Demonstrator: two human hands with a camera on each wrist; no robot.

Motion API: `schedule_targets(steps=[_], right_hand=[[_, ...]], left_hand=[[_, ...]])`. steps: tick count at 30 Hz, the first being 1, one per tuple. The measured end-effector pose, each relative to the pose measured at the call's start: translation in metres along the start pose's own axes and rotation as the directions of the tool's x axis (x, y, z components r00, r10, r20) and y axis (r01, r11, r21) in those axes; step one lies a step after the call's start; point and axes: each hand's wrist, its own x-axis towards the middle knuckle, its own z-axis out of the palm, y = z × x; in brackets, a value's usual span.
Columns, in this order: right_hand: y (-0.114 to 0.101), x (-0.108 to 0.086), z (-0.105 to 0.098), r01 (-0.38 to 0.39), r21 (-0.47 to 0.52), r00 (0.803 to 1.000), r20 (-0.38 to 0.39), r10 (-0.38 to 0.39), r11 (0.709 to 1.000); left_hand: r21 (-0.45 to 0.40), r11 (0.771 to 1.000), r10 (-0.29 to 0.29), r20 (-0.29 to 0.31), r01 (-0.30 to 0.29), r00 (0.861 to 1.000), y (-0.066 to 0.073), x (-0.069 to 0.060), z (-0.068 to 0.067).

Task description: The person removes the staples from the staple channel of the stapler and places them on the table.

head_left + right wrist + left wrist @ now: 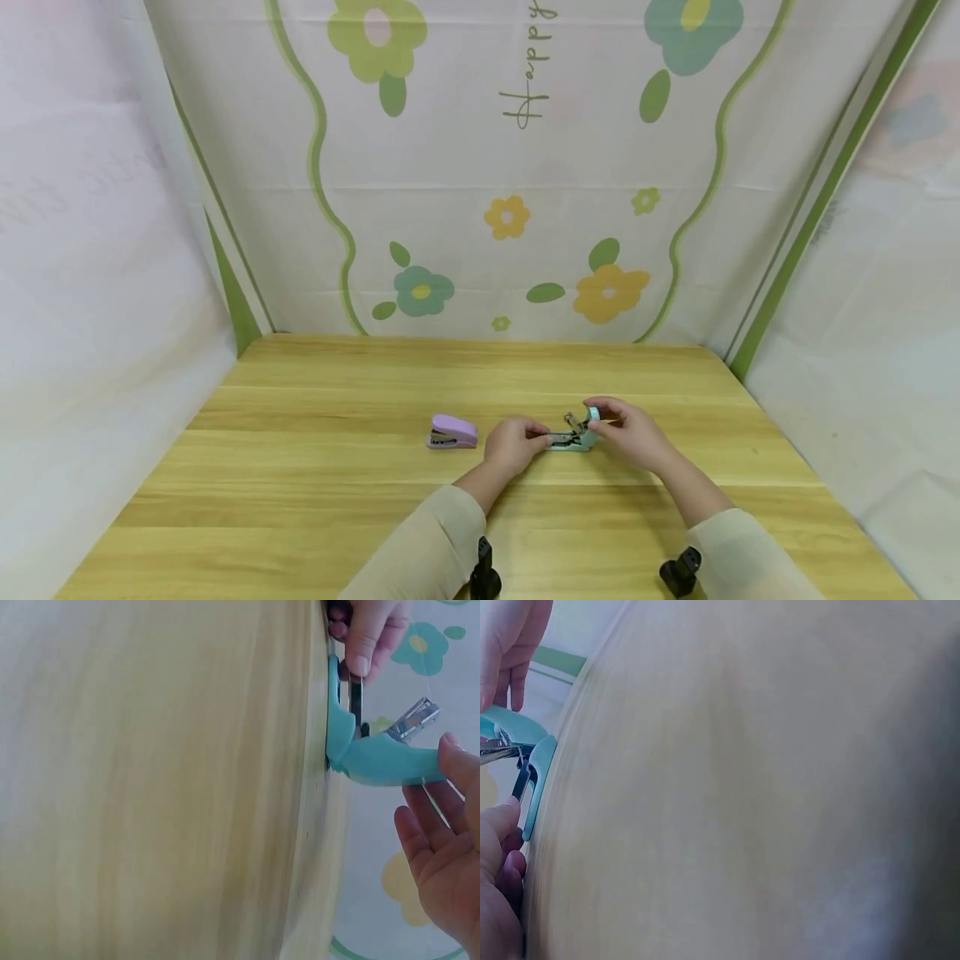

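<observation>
A teal stapler [572, 442] lies on the wooden table with its top arm swung up and back. My left hand [513, 446] pinches the front end of its base and metal magazine between thumb and fingers. The raised top arm [397, 762] is pinched at its end by my right hand [634, 433]. In the right wrist view a silver metal part [415, 720] sticks out from the inner side of that arm. The left wrist view shows the teal hinge end [543, 755] between the two hands.
A purple stapler [453, 432] rests on the table [300, 467] just left of my left hand. Flower-printed cloth [480, 167] hangs behind the table, with more cloth at both sides. Black wrist cameras [680, 572] sit by both sleeves.
</observation>
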Motion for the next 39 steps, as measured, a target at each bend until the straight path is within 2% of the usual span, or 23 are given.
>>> schedule_targets(steps=[3,10,15,23,39], right_hand=[[0.000,-0.001,-0.006,-0.030,0.007,1.000,0.008,0.030,1.000],[-0.001,-0.003,-0.016,-0.038,-0.039,0.999,0.022,0.039,0.999],[0.008,-0.005,-0.024,-0.061,-0.034,0.998,0.023,0.062,0.998],[0.021,-0.010,-0.033,-0.058,-0.012,0.998,0.030,0.059,0.998],[0.050,-0.010,-0.035,-0.095,-0.015,0.996,-0.003,0.095,0.995]], left_hand=[[0.010,1.000,0.003,-0.004,-0.003,1.000,0.000,0.001,0.000],[0.011,1.000,0.013,-0.005,-0.013,1.000,0.000,0.001,0.001],[0.005,1.000,0.009,-0.003,-0.009,1.000,0.000,0.001,0.001],[0.013,1.000,0.014,-0.005,-0.014,1.000,0.000,0.000,-0.001],[0.011,1.000,0.024,-0.004,-0.024,1.000,0.000,0.000,-0.001]])
